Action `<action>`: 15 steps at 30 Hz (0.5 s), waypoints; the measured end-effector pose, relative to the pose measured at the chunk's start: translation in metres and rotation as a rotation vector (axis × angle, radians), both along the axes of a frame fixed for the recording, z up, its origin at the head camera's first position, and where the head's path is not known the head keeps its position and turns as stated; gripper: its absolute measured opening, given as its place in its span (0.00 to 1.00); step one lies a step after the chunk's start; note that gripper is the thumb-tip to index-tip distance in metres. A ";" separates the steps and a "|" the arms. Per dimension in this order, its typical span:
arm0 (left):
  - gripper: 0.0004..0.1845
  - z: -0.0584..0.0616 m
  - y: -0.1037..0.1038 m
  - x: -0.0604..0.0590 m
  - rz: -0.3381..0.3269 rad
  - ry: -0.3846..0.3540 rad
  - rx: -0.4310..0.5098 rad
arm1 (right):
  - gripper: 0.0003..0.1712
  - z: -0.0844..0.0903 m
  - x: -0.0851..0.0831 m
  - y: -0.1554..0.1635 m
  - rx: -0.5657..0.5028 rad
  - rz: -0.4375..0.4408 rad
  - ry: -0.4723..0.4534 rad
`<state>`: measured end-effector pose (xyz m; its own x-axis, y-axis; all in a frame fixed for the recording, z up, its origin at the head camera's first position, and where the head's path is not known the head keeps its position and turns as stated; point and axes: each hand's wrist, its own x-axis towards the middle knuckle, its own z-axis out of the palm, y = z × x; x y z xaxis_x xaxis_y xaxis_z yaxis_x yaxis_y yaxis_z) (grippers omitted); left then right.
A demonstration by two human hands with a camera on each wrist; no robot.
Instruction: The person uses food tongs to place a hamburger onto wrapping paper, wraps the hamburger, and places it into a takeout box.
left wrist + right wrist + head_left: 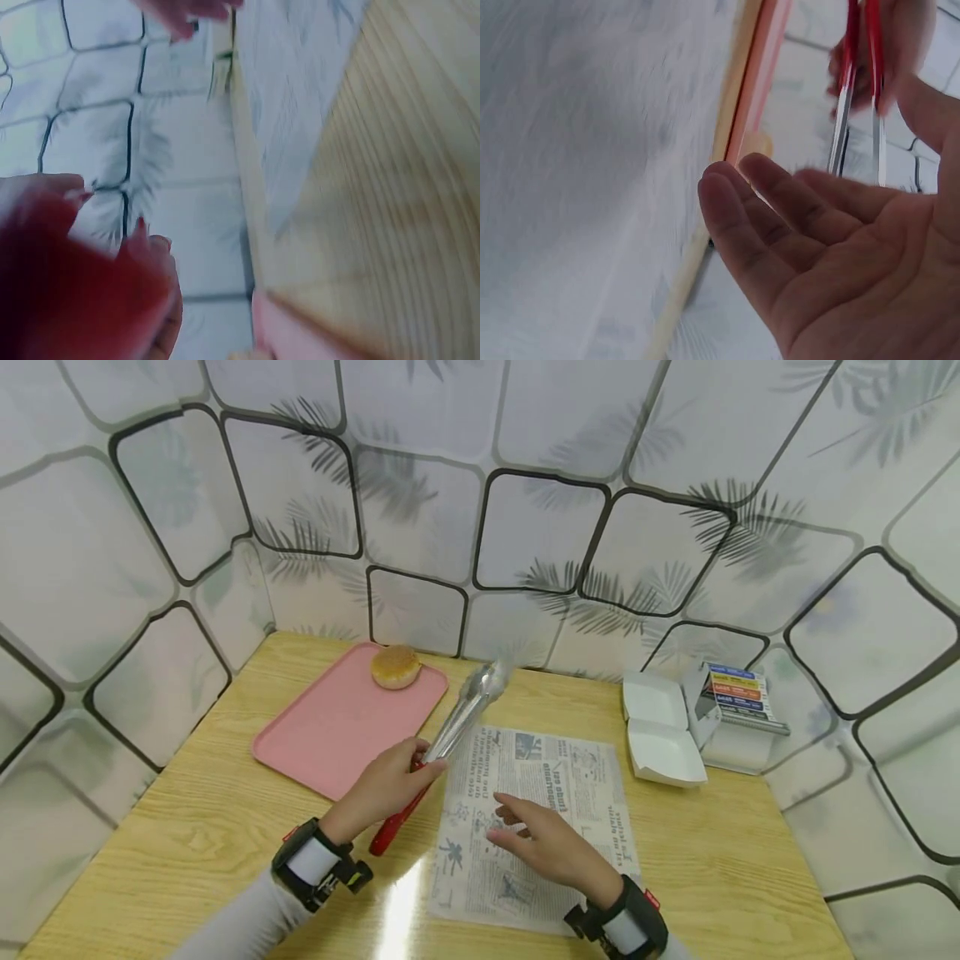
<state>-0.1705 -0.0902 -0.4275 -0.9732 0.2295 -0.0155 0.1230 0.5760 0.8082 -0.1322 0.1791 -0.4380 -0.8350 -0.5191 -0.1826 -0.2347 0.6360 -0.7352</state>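
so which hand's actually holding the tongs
The left hand grips the red-handled tongs beside the pink tray. The right hand hovers open over the printed paper, holding nothing.

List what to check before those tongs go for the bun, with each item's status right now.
1. Left hand grips the tongs: ok.
2. Tong tips open: cannot tell, they blur.
3. Bun sits uncovered on the pink tray: ok.
4. Printed paper lies flat on the table: ok.
5. Right hand hovers open above the paper, holding nothing: ok.
6. White box open: ok.
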 end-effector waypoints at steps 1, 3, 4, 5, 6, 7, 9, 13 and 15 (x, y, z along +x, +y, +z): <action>0.26 -0.001 0.007 -0.001 -0.013 -0.018 0.025 | 0.39 0.000 0.000 -0.004 -0.025 -0.001 -0.025; 0.24 0.000 0.021 -0.001 -0.048 -0.045 0.082 | 0.40 0.001 0.000 -0.010 -0.052 -0.014 -0.046; 0.24 0.001 0.027 -0.001 -0.063 -0.059 0.103 | 0.41 0.001 0.000 -0.012 -0.065 -0.024 -0.053; 0.24 0.002 0.032 -0.001 -0.078 -0.066 0.117 | 0.41 0.001 0.000 -0.014 -0.079 -0.037 -0.060; 0.25 0.003 0.038 -0.001 -0.089 -0.064 0.125 | 0.41 0.001 0.000 -0.016 -0.097 -0.050 -0.065; 0.25 0.005 0.042 -0.001 -0.100 -0.064 0.134 | 0.42 0.002 0.000 -0.017 -0.114 -0.063 -0.071; 0.25 0.007 0.050 -0.002 -0.125 -0.063 0.163 | 0.42 0.003 0.000 -0.019 -0.159 -0.088 -0.099; 0.24 0.010 0.060 -0.004 -0.155 -0.079 0.236 | 0.42 0.005 0.000 -0.020 -0.234 -0.129 -0.135; 0.24 0.010 0.064 -0.004 -0.157 -0.090 0.264 | 0.39 0.006 0.001 -0.020 -0.260 -0.153 -0.144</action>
